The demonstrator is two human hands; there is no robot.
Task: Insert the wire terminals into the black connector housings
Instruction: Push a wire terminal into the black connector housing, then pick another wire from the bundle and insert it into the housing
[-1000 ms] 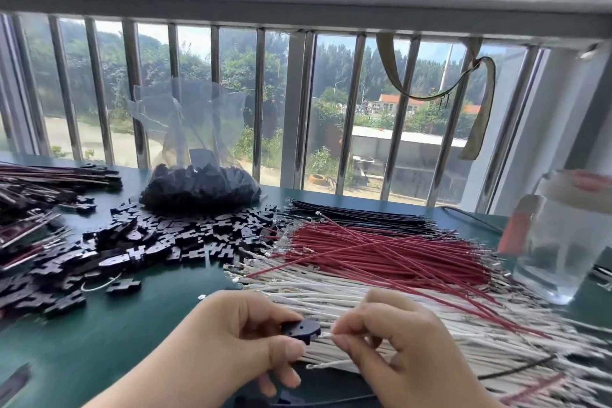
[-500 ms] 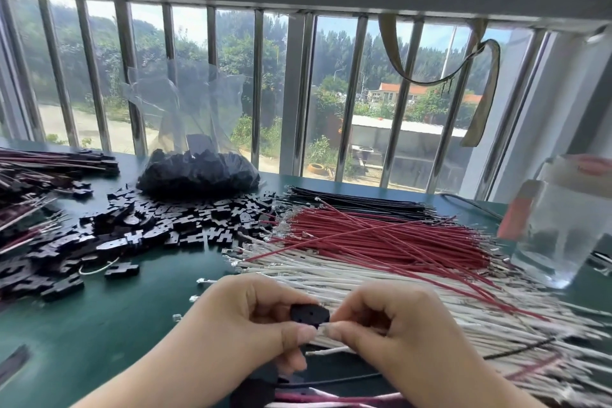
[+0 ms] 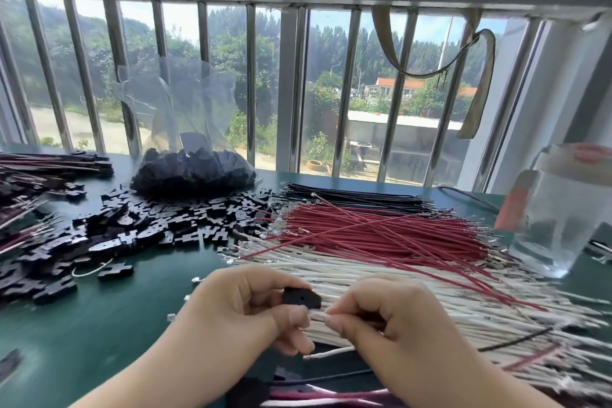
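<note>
While the left hand (image 3: 245,311) pinches a black connector housing (image 3: 302,297) btwn thumb and curled fingers, the right hand (image 3: 381,318) sits just beside it, thumb and forefinger pressed together on a white wire (image 3: 326,354) whose end meets the housing's right edge; can't tell if the terminal is seated, too blurred. Wire's free end pokes out below the left hand's fingers. Both hands hover over the near part of the green table (image 3: 99,325), in front of the white wire pile (image 3: 414,278). Behind that lies the red wire bundle (image 3: 381,225), w/ a few red strands crossing diagonally, and farther back the black wire bundle (image 3: 357,197). Loose black housings (image 3: 139,232) spread across the table's left-centre, touching the left ends of the red wires; a clear plastic bag (image 3: 192,172) of more housings stands behind them by the window bars (image 3: 251,86). Far left, a heap of finished assemblies (image 3: 43,169), wires already in housings. Right side: clear plastic cup (image 3: 563,215), apart from the hands. A few more wires, pink and white, lie at the bottom edge (image 3: 331,396).
</note>
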